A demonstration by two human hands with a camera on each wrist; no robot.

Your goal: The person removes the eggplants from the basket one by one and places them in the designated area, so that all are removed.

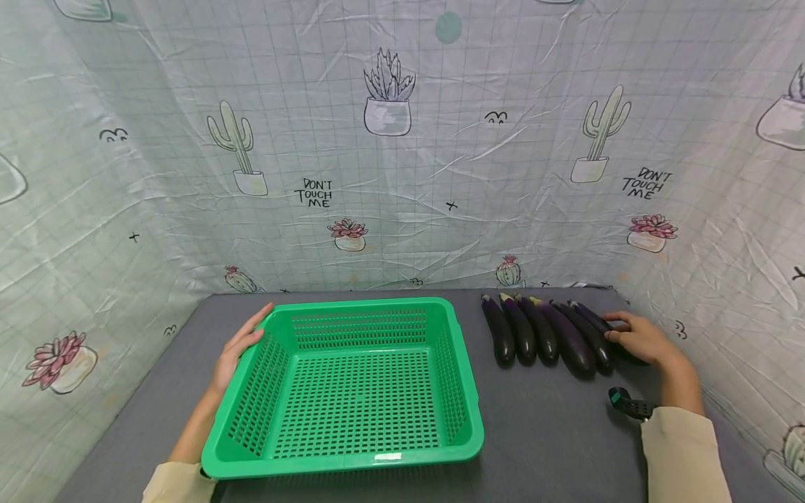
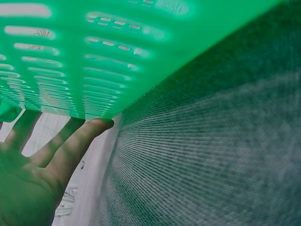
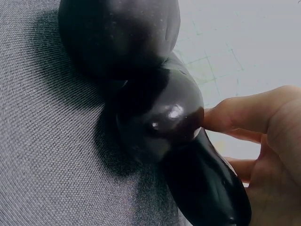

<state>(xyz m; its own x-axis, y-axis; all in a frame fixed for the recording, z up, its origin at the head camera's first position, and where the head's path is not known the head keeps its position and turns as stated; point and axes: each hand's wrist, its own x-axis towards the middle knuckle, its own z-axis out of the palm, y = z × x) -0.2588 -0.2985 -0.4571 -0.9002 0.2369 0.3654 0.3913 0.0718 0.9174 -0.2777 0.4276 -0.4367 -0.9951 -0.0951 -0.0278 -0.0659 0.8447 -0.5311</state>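
A green plastic basket point(image 1: 358, 461) with slotted walls stands on the grey surface, nothing inside. My left hand point(image 1: 234, 353) lies along its left side, fingers extended against the outer wall; in the left wrist view the fingers point(image 2: 70, 150) reach straight under the slotted wall. On the right, several dark purple eggplants point(image 1: 569, 342) lie side by side in a row. My right hand point(image 1: 648, 342) is at the rightmost eggplant point(image 3: 207, 188), thumb and index finger on either side of it. The thumb tip also meets the neighbouring eggplant point(image 3: 160, 117). Part of the grip is hidden.
The grey cloth-covered table point(image 1: 541, 433) extends between and in front of the basket and eggplants. A patterned curtain point(image 1: 428, 168) with cactus drawings encloses the back and both sides, close to the right hand. A black strap device point(image 1: 629, 405) sits at the right wrist.
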